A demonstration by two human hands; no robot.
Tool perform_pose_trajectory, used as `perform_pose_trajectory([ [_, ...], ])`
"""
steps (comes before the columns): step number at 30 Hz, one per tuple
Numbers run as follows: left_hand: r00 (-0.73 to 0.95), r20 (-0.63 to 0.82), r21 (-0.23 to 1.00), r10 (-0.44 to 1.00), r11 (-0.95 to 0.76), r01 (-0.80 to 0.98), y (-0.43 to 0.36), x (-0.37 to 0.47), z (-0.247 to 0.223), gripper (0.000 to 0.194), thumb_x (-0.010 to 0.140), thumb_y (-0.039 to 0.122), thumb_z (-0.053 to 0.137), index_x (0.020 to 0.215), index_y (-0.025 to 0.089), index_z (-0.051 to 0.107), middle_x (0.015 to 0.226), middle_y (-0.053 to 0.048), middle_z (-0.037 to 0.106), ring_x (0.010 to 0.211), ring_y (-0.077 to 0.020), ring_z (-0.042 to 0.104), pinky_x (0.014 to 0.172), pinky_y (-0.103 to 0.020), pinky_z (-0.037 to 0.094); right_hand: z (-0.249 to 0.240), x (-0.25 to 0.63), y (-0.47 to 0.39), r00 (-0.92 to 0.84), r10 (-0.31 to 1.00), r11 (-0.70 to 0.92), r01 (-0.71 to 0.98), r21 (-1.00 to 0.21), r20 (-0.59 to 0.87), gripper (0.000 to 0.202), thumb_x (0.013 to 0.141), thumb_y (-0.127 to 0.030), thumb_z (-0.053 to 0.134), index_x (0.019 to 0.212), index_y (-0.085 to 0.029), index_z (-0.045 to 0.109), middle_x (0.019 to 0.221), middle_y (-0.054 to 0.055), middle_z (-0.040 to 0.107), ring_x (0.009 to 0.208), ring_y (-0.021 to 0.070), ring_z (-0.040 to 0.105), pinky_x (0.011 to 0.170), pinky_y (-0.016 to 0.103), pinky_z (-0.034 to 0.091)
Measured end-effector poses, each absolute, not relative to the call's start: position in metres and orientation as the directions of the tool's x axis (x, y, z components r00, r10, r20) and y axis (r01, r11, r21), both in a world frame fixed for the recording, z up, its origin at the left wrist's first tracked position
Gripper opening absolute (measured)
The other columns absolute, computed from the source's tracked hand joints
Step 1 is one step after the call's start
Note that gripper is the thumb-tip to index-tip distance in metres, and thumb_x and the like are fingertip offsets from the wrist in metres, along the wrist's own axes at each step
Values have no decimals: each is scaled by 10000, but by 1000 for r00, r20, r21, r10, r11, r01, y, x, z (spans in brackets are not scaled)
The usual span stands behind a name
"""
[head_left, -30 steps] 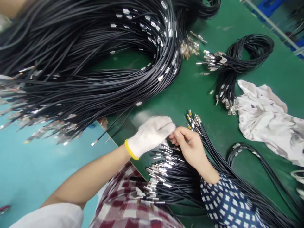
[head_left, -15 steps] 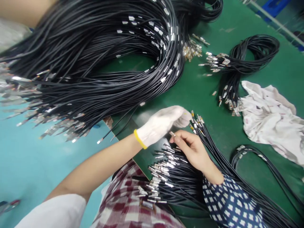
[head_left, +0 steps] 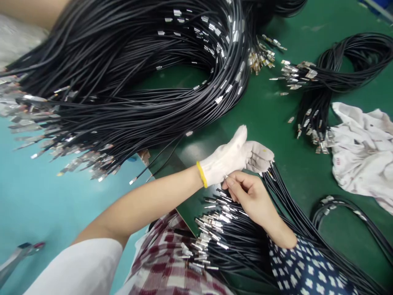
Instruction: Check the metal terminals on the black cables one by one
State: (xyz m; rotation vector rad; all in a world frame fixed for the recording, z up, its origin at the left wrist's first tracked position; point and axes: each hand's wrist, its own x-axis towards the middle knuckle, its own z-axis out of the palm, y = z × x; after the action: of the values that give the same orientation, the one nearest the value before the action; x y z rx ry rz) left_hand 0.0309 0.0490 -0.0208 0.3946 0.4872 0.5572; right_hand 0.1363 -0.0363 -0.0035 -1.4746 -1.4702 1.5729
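My left hand (head_left: 233, 157), in a white glove with a yellow cuff, has its thumb raised away from its fingers. Its fingertips reach over the metal ends of a bundle of black cables (head_left: 285, 192). Bare, my right hand (head_left: 253, 198) pinches a small silver terminal (head_left: 226, 177) between thumb and index finger, close under the gloved palm; the cable behind it is hidden. Below my hands lies a thick group of black cables (head_left: 239, 233) with many silver terminals pointing left.
A large looped pile of black cables (head_left: 153, 110) covers the upper left of the green table (head_left: 260, 110). At the right are a smaller coil (head_left: 334, 78), crumpled white cloth (head_left: 362, 151) and a thin cable loop (head_left: 340, 200). Blue floor (head_left: 86, 205) shows at left.
My left hand has moved right to the cable ends, and its thumb has lifted away from the fingers. My right hand still pinches the terminal. The view has shifted slightly.
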Motion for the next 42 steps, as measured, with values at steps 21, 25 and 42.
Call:
perform_pose_trajectory([
  [21,753,-303,441,584,786,-432,50,35,-34,795,865,827,335,851,133,723,745,-79,690,705,-166,637,753,-303,511,-1,137,-32,-276,919,-196,298,-934,-281,348,960,-391,570,695,-183,660,600,-9,535,542,127,416,522,261,326],
  [25,732,-309,434,607,775,-459,46,26,-21,759,935,744,309,904,109,725,775,-103,711,734,-167,659,754,-274,510,-4,144,-35,-313,890,-301,146,-942,-332,368,963,-475,582,784,-174,697,553,-52,410,501,103,317,486,249,256],
  [42,688,-363,447,628,766,-463,46,13,-7,644,991,625,344,906,115,728,829,-116,724,721,-170,667,650,-252,514,-11,151,-39,-96,966,-249,-91,-964,-241,347,933,-510,612,862,-184,708,542,-70,339,509,110,272,506,266,222],
])
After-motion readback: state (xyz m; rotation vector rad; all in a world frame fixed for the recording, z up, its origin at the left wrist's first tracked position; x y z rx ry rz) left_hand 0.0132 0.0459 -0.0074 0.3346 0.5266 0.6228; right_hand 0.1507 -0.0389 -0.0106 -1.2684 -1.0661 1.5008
